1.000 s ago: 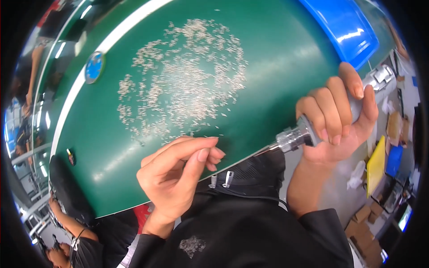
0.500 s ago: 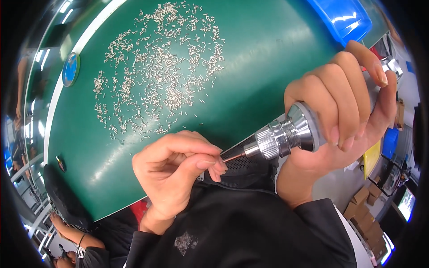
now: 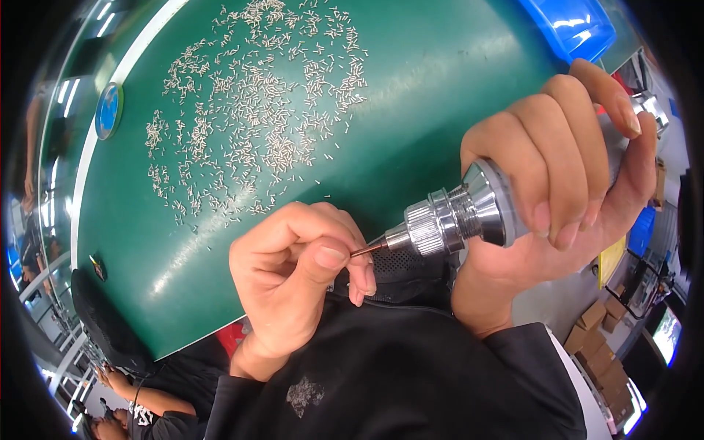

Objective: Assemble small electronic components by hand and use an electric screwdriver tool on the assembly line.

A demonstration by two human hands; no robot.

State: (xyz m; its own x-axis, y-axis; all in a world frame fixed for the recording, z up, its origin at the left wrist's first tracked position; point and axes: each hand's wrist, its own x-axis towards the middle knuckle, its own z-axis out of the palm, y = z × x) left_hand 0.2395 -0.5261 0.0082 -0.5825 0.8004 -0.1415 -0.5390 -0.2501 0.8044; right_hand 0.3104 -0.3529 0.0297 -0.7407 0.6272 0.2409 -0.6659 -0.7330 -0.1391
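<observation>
Right hand (image 3: 557, 165): is gripping silver cylindrical metal tool (image 3: 440, 224)
Long axis: is slanting, pointing down-left
Left hand (image 3: 282, 264): is pinching slim coppery tip (image 3: 372, 248)

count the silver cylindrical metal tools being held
1: the silver cylindrical metal tool in the right hand, its thin tip at the left hand.

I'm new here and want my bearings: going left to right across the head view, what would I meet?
Round blue disc with a pale rim → the person's bare left hand → ribbed silver metal collar → the person's bare right hand.
</observation>
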